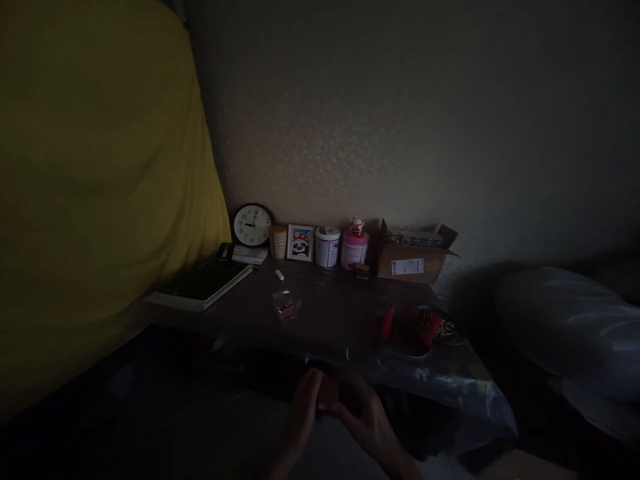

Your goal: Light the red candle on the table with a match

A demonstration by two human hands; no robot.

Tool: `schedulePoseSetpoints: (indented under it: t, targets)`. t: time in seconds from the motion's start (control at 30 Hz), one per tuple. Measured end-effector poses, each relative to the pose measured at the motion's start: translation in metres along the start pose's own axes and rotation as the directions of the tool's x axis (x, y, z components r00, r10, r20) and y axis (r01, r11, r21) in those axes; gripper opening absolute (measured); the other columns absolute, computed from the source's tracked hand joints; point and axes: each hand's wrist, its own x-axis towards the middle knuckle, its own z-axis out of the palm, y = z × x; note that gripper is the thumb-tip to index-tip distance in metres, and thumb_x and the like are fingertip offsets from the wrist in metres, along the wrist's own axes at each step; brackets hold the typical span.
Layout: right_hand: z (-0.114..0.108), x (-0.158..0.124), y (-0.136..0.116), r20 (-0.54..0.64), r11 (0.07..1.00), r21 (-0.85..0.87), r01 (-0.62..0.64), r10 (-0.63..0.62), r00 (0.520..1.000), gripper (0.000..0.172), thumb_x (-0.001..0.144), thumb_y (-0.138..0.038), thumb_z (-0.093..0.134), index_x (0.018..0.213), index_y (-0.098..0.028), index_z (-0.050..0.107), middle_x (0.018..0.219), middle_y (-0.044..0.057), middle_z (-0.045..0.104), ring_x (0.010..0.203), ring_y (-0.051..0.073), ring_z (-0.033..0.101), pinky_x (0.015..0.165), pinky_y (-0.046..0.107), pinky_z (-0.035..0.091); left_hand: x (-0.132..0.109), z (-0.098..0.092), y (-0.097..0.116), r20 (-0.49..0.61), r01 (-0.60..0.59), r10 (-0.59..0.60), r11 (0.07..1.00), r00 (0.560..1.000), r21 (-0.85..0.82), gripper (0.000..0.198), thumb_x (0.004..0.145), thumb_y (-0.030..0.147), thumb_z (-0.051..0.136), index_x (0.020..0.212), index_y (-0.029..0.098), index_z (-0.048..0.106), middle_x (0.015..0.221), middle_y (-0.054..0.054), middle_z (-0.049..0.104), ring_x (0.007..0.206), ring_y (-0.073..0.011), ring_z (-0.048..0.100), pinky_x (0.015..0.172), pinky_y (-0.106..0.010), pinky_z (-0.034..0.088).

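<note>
My left hand (303, 403) and my right hand (367, 412) meet just in front of the table's near edge. Between them is a small reddish-brown box (329, 392), gripped from both sides; in the dim light its details are lost. Beyond them on the dark table (320, 307) lies a clear plastic bag (286, 305) with something small and brown in it. A small white capsule-shaped piece (279, 275) rests behind the bag. To the right sits a dark tray (407, 345) with red pieces, beside a round dish (445, 327) of thin pale sticks.
Along the wall stand a clock (253, 225), a tan cup (279, 243), a framed panda picture (301, 244), a white tin (327, 247), a pink tin (355, 250) topped by a figurine (357, 225), and an open cardboard box (413, 261). A large book (203, 287) lies left, near a yellow cloth (110, 167).
</note>
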Motion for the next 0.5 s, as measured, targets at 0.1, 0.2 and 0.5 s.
schedulePoseSetpoints:
  t: [0.1,0.2,0.5]
  targets:
    - [-0.0023,0.0009,0.0031,-0.020,0.997,0.065,-0.033,0.034,0.999,0.031,0.080,-0.041,0.061,0.103,-0.021,0.061,0.098,0.005,0.067,0.091,0.021,0.064,0.078,0.030,0.051,-0.0012,-0.0009,0.0064,0.064,-0.065,0.065,0.998,0.996,0.008,0.045,0.072,0.062,0.048,0.076,0.021,0.065,0.080,-0.004,0.068,0.086,-0.0252,0.061,0.080,-0.036,0.048]
    - [-0.0052,0.0021,0.0080,-0.059,0.994,0.098,-0.048,0.054,0.997,0.037,0.080,-0.044,0.060,0.108,-0.020,0.060,0.104,0.008,0.066,0.097,0.024,0.063,0.081,0.032,0.051,0.0014,-0.0025,0.0056,0.070,-0.142,0.141,0.990,0.987,0.010,0.042,0.072,0.055,0.053,0.092,0.022,0.068,0.100,-0.006,0.070,0.100,-0.0266,0.059,0.089,-0.037,0.045]
    - [-0.0060,0.0039,0.0098,-0.053,0.984,0.146,-0.100,0.109,0.993,0.033,0.081,-0.044,0.058,0.104,-0.020,0.061,0.102,0.008,0.067,0.094,0.023,0.064,0.081,0.032,0.052,0.0037,0.0006,0.0040,0.171,-0.165,0.159,0.986,0.972,0.020,0.035,0.068,0.043,0.066,0.095,0.022,0.066,0.098,-0.009,0.071,0.095,-0.0260,0.064,0.084,-0.035,0.049]
